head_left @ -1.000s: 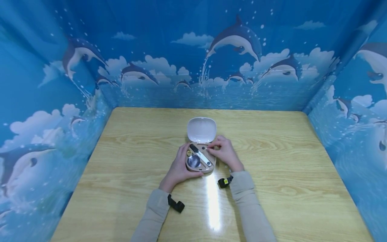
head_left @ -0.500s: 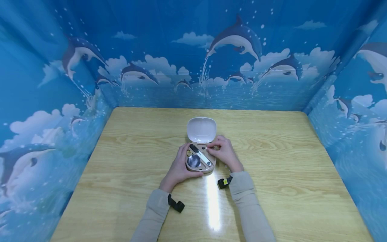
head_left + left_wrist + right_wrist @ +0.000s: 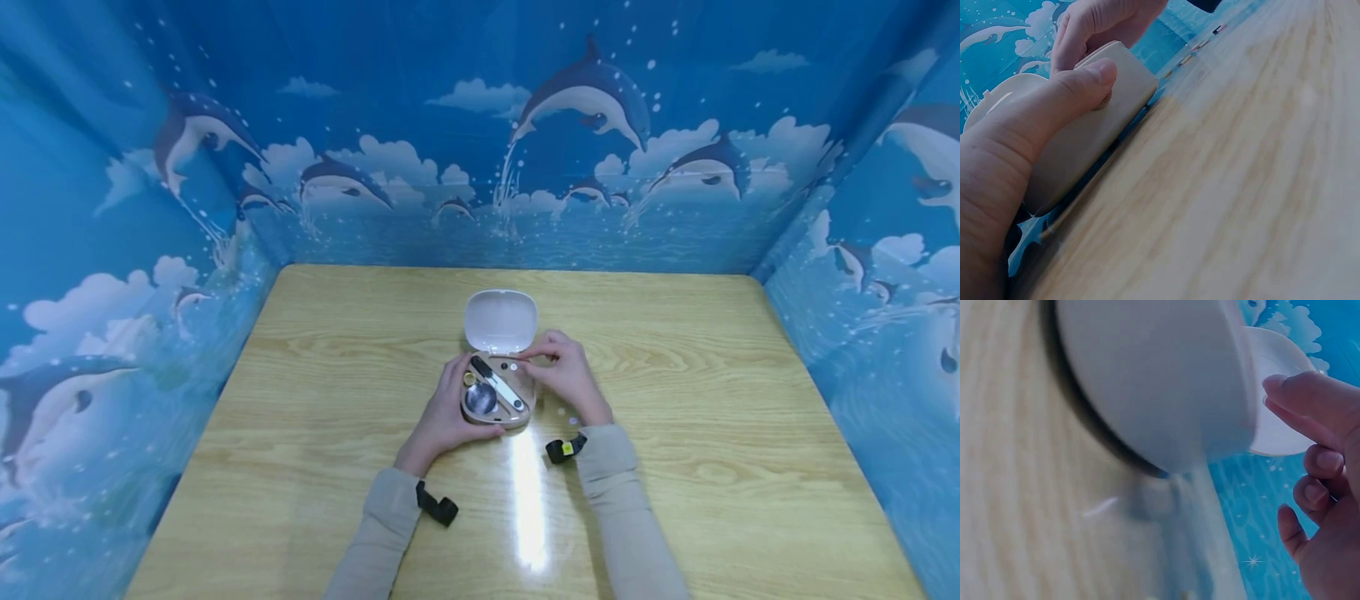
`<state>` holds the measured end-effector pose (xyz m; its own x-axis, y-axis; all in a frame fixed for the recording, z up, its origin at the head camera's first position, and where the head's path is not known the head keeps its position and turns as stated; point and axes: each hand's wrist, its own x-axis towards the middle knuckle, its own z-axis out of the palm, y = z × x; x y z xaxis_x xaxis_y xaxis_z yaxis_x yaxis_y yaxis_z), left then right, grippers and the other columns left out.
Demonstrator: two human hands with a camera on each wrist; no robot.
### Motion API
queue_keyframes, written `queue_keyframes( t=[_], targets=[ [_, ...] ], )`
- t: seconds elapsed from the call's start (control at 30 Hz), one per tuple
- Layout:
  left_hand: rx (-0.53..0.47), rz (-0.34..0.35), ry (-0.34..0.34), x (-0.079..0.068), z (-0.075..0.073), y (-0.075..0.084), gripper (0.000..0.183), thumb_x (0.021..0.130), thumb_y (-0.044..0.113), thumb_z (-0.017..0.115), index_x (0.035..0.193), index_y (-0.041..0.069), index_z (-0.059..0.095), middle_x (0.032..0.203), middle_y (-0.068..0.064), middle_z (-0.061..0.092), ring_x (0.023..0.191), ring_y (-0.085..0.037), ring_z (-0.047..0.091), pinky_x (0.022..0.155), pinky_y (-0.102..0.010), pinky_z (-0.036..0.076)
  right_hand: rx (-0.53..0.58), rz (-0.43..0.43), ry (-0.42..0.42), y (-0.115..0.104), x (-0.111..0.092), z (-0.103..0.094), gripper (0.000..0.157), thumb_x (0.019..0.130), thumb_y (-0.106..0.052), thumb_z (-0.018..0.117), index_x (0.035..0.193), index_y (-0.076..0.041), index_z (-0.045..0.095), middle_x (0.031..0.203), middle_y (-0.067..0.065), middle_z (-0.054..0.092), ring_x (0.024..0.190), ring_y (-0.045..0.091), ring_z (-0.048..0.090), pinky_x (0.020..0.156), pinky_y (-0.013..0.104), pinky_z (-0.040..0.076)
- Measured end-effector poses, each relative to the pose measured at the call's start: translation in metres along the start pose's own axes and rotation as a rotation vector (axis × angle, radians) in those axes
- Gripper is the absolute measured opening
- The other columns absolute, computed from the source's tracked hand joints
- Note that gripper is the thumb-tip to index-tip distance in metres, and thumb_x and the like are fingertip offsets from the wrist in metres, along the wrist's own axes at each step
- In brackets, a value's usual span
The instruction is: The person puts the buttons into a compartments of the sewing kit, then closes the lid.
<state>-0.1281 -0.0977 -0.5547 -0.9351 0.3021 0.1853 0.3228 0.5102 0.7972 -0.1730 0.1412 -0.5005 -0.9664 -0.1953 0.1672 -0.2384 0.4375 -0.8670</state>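
Note:
A beige sewing-kit case [image 3: 528, 408] stands on the table with its white lid [image 3: 501, 322] raised at the back. My left hand [image 3: 444, 415] grips the case's left side, thumb along its front wall, as the left wrist view also shows. Inside lie a white tool with a black end [image 3: 499, 385], a round shiny metal disc [image 3: 481, 399] and a small gold ring-like piece [image 3: 469, 379]. A black button [image 3: 504, 367] and a white button [image 3: 513, 367] sit in the right compartment. My right hand [image 3: 564, 372] hovers at that edge, fingertips close together, nothing visible between them.
Small pale button-like pieces [image 3: 573, 421] lie on the wooden table [image 3: 720, 433] near the right wrist. Each wrist wears a black camera [image 3: 444, 511]. A blue dolphin-print curtain [image 3: 420, 125] borders the back and sides of the table.
My right hand has let go of the white button in the right compartment and shifted slightly right. The left hand and the case have stayed put.

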Motion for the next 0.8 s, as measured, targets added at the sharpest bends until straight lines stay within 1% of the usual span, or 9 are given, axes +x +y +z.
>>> queue_keyframes(
  t=[0.17, 0.27, 0.37, 0.53, 0.7, 0.8],
  targets=[
    [-0.008, 0.001, 0.000, 0.000, 0.000, 0.000, 0.135, 0.053, 0.056, 0.094, 0.158, 0.013, 0.020, 0.157, -0.001, 0.027, 0.141, -0.025, 0.034, 0.115, -0.046, 0.031, 0.011, -0.010, 0.030, -0.002, -0.001, -0.009, 0.018, 0.077, -0.008, 0.084, 0.094, -0.008, 0.079, 0.083, 0.016, 0.054, 0.078, 0.029, 0.044, 0.067, 0.028, 0.039],
    [-0.006, 0.011, 0.002, 0.000, 0.000, 0.000, 0.135, 0.053, 0.056, 0.094, 0.158, 0.013, 0.020, 0.156, -0.001, 0.027, 0.141, -0.024, 0.035, 0.115, -0.046, 0.031, 0.017, 0.004, 0.034, -0.003, -0.003, -0.014, 0.022, 0.077, -0.011, 0.084, 0.097, -0.006, 0.078, 0.084, 0.022, 0.052, 0.078, 0.030, 0.042, 0.067, 0.029, 0.039],
    [0.000, 0.011, 0.001, 0.000, 0.000, 0.000, 0.135, 0.053, 0.056, 0.094, 0.158, 0.014, 0.020, 0.156, -0.001, 0.027, 0.141, -0.023, 0.034, 0.116, -0.044, 0.031, 0.020, 0.031, 0.039, -0.004, -0.005, -0.019, 0.024, 0.077, -0.015, 0.085, 0.099, -0.008, 0.078, 0.086, 0.024, 0.052, 0.080, 0.029, 0.042, 0.069, 0.031, 0.039],
    [-0.003, 0.009, 0.000, 0.000, 0.000, 0.000, 0.135, 0.053, 0.056, 0.094, 0.158, 0.013, 0.020, 0.156, -0.001, 0.027, 0.141, -0.024, 0.034, 0.116, -0.045, 0.031, 0.025, 0.051, 0.055, -0.004, -0.010, -0.026, 0.027, 0.077, -0.018, 0.085, 0.102, -0.009, 0.078, 0.084, 0.020, 0.048, 0.080, 0.026, 0.040, 0.070, 0.032, 0.038],
    [-0.006, 0.000, -0.002, 0.000, 0.000, 0.000, 0.135, 0.053, 0.055, 0.094, 0.158, 0.013, 0.020, 0.157, -0.001, 0.026, 0.141, -0.024, 0.034, 0.115, -0.045, 0.031, 0.043, 0.050, 0.072, 0.000, -0.015, -0.034, 0.027, 0.078, -0.014, 0.085, 0.102, -0.005, 0.078, 0.079, 0.015, 0.043, 0.077, 0.022, 0.037, 0.066, 0.029, 0.035],
    [-0.011, -0.010, -0.008, 0.000, 0.000, 0.000, 0.135, 0.053, 0.055, 0.094, 0.158, 0.014, 0.019, 0.157, 0.000, 0.025, 0.142, -0.024, 0.033, 0.116, -0.045, 0.031, 0.035, 0.039, 0.089, 0.005, -0.018, -0.039, 0.026, 0.077, -0.013, 0.086, 0.100, -0.004, 0.078, 0.077, 0.016, 0.042, 0.074, 0.020, 0.036, 0.064, 0.027, 0.034]
  ],
)
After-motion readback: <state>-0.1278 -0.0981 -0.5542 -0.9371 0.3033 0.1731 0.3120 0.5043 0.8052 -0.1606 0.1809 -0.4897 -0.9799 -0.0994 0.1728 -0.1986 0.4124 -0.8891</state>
